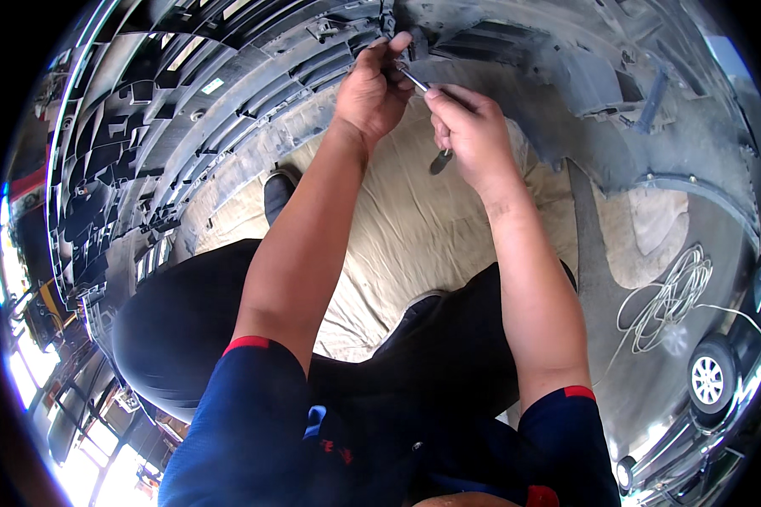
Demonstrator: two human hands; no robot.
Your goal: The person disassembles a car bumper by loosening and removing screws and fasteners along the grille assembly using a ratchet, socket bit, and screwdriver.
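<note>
My right hand point(472, 127) is closed round a hand tool with a thin, bright metal shaft point(415, 80). A rounded dark grey end point(440, 161) sticks out below that fist; whether it belongs to the same tool I cannot tell. The shaft points up and left to the fingers of my left hand point(374, 91). These are bent and close together at the shaft's tip, beside the lower edge of a large black plastic car bumper point(254, 93). What they grip there is hidden.
A wrinkled beige cloth point(414, 203) covers the ground between my black-trousered legs. Grey, dusty plastic panelling point(550, 93) curves round at the upper right. A coiled pale cable point(672, 300) lies on the grey floor, near a dark car's wheel point(710, 380).
</note>
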